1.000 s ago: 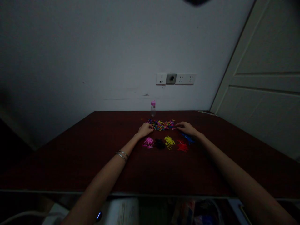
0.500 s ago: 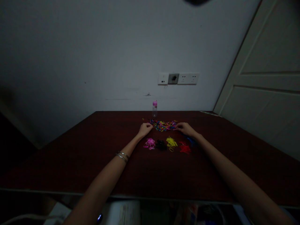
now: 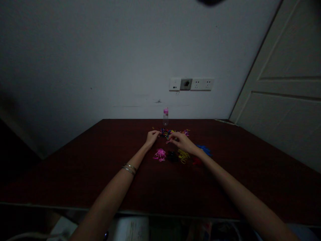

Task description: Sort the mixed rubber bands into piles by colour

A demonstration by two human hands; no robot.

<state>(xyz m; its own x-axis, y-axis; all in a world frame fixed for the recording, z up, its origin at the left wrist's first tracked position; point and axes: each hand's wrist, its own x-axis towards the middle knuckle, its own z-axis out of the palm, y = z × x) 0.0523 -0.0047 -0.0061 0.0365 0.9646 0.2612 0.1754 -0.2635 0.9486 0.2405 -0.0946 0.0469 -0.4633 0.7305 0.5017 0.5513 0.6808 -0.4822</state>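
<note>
My right hand (image 3: 182,141) pinches a pink rubber band (image 3: 167,142), held in front of the mixed pile of coloured rubber bands (image 3: 165,132) and covering part of it. At the pile's left edge, my left hand (image 3: 152,136) has its fingertips pressed together; whatever they hold is too small to make out. Nearer to me lie sorted heaps: pink bands (image 3: 159,154), black bands (image 3: 172,156), yellow bands (image 3: 183,156) and red bands (image 3: 197,161), the red partly under my right wrist. Blue bands (image 3: 204,149) lie just beyond that wrist.
A small clear bottle with a pink cap (image 3: 166,117) stands behind the pile, near the wall. One stray yellow band (image 3: 153,127) lies at the pile's far left. The dark red table (image 3: 100,150) meets a wall with sockets (image 3: 202,84); a door (image 3: 288,93) is at the right.
My right hand has moved left and toward me from the pile's right end, now with a pink rubber band in its fingers. My left hand has shifted slightly left.
</note>
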